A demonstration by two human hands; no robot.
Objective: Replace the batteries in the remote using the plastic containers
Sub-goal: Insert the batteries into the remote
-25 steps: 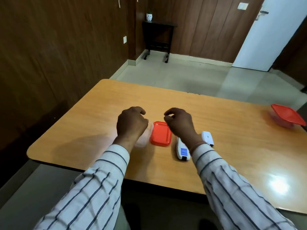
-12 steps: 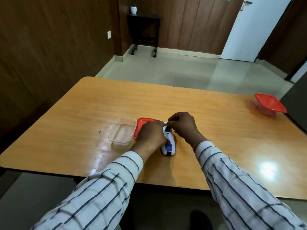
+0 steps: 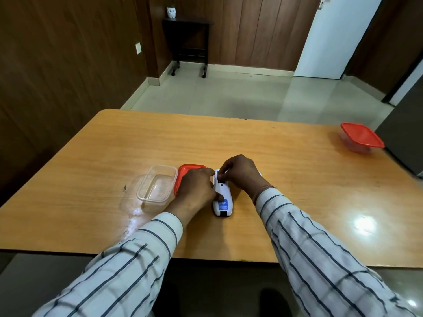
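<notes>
1. You are working at the battery bay of the remote (image 3: 222,197), which is lying back-up on the table (image 3: 286,179) just right of the red lid (image 3: 185,170); this looks like the step of pulling the old batteries out.
2. Your left hand (image 3: 197,188) is pressing down on the remote's left side, fingers curled along its edge and thumb on its back near the blue label (image 3: 223,205), steadying it rather than lifting it.
3. Your right hand (image 3: 240,173) is curling over the far end, fingertips pinching down into the open dark bay; I cannot tell whether they are already gripping a battery, since the fingers are hiding it.
4. The open clear container (image 3: 158,186) is sitting empty just left of the red lid, and looks like the place for the old batteries. The second container (image 3: 360,138) is waiting, lid on, well apart at the table's far right edge.
5. Next, you are probably needing to pry one cell up by its end while the left hand is keeping the body flat, then carry it across the lid into the clear container.
6. Against half a second ago, little is changing: both hands are staying on the remote, the right fingertips are digging slightly deeper into the bay, and the containers are sitting where they were.
</notes>
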